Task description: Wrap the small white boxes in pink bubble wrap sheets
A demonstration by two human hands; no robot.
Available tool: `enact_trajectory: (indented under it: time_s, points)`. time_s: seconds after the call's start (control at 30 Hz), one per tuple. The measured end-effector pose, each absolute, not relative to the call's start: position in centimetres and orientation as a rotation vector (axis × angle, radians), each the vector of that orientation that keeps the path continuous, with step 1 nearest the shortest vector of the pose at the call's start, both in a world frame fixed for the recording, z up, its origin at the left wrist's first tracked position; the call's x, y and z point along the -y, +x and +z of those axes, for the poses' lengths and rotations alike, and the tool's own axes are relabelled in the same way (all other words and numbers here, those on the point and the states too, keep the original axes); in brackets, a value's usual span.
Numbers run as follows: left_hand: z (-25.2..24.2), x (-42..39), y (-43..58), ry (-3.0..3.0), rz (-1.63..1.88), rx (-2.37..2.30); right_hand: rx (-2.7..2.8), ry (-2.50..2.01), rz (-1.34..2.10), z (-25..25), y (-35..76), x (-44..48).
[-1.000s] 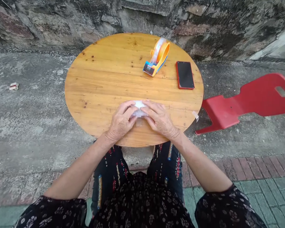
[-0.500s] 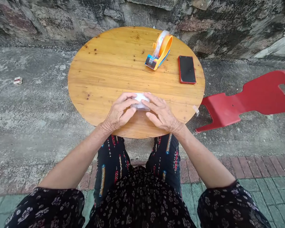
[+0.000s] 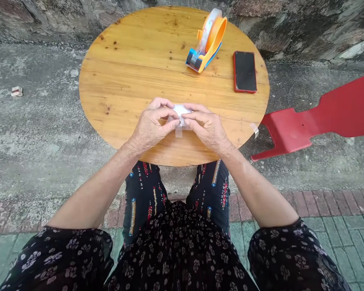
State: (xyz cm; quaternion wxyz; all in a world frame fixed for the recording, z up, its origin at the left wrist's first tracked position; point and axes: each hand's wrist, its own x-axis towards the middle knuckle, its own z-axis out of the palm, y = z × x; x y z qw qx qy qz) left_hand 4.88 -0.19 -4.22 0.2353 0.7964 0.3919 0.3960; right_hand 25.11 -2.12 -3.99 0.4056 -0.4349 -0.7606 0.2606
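A small white packet (image 3: 180, 110) sits between both my hands, just above the near part of the round wooden table (image 3: 130, 76). My left hand (image 3: 151, 123) pinches its left side with curled fingers. My right hand (image 3: 206, 126) pinches its right side the same way. A short strip of clear tape (image 3: 178, 130) hangs down from the packet between my thumbs. Most of the packet is hidden by my fingers.
An orange tape dispenser (image 3: 208, 40) stands at the table's far side, with a red-cased phone (image 3: 244, 71) to its right. Another strip of tape (image 3: 255, 130) sticks to the table's right edge. A red plastic chair (image 3: 318, 117) lies on the ground at right. A stone wall runs behind.
My fingers went from lying flat over the packet on the table to pinching it, and the tape strip now hangs free below it. The view has tilted downward.
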Motion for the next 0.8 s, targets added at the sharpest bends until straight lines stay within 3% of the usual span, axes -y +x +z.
enact_trajectory:
  time_s: [0.8]
  points:
    - [-4.5,0.4,4.8,2.331,1.066,-1.024,1.938,-1.087,0.566,-4.9,24.6,1.0]
